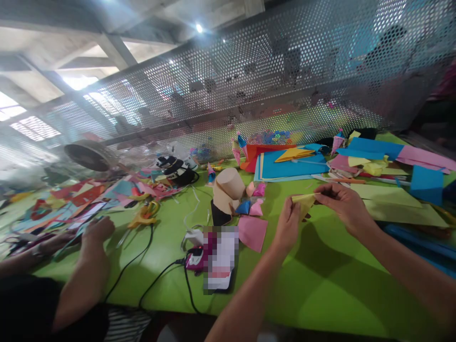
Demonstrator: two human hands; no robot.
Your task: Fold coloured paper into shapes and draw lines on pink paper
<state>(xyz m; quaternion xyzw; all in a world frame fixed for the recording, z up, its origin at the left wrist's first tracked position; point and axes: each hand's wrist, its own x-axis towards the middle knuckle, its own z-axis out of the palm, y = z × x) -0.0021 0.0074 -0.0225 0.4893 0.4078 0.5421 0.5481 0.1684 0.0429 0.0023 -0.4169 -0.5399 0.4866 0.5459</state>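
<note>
Yellow paper [305, 204] was pinched by left hand [288, 225] and right hand [344, 206], above worktop's [320, 289] near edge; edges were best kept aligned.

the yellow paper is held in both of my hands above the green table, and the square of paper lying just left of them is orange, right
The square of paper is pink, not orange; the head view shows this. The rest stands: the yellow paper is in both your left hand and right hand, above the green table.
</note>
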